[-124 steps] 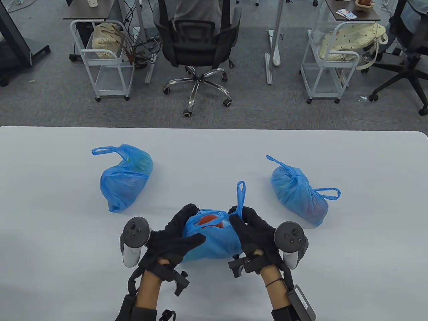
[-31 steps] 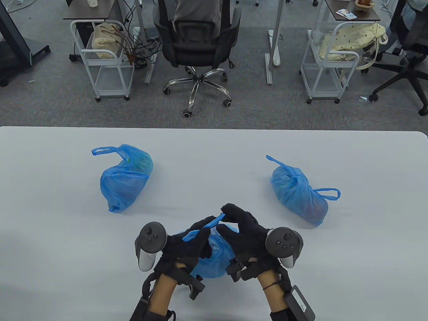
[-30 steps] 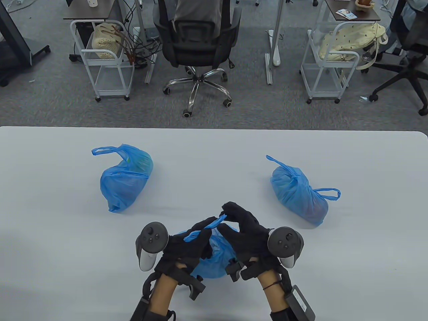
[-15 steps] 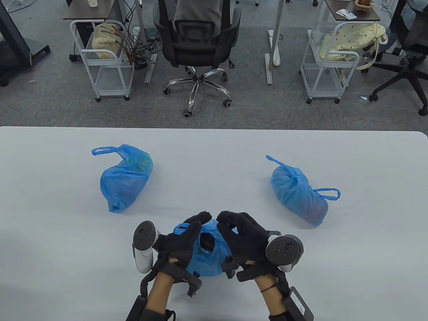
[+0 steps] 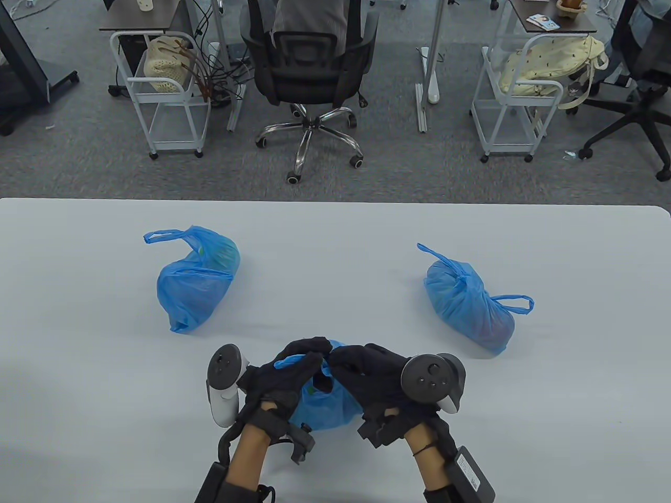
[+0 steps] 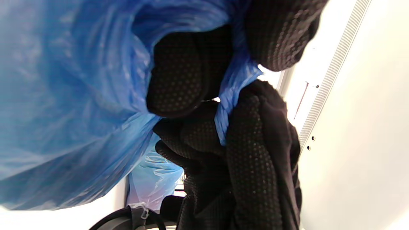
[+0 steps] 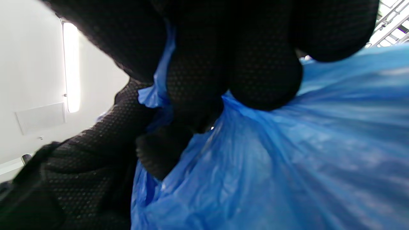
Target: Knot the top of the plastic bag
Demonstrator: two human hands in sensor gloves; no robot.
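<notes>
A blue plastic bag (image 5: 324, 409) sits at the near middle of the white table (image 5: 335, 236), between my two gloved hands. My left hand (image 5: 285, 374) and my right hand (image 5: 361, 369) meet over the bag's top, fingers curled. Each pinches a thin blue handle strip (image 5: 290, 360). In the left wrist view the strip (image 6: 235, 83) runs between my gloved fingers (image 6: 179, 83) above the bag (image 6: 64, 95). In the right wrist view my fingers (image 7: 223, 70) press on bunched blue plastic (image 7: 271, 166). The bag's mouth is hidden under the hands.
Two more blue bags lie on the table, one at the left (image 5: 196, 280) and one at the right (image 5: 469, 306). Beyond the far edge stand an office chair (image 5: 309, 68) and two white carts (image 5: 162, 89) (image 5: 516, 89).
Both hands have dropped lower onto the bag's top and closed together. The handle loop that stood up from the right hand's pinch is now drawn down between the fingers.
</notes>
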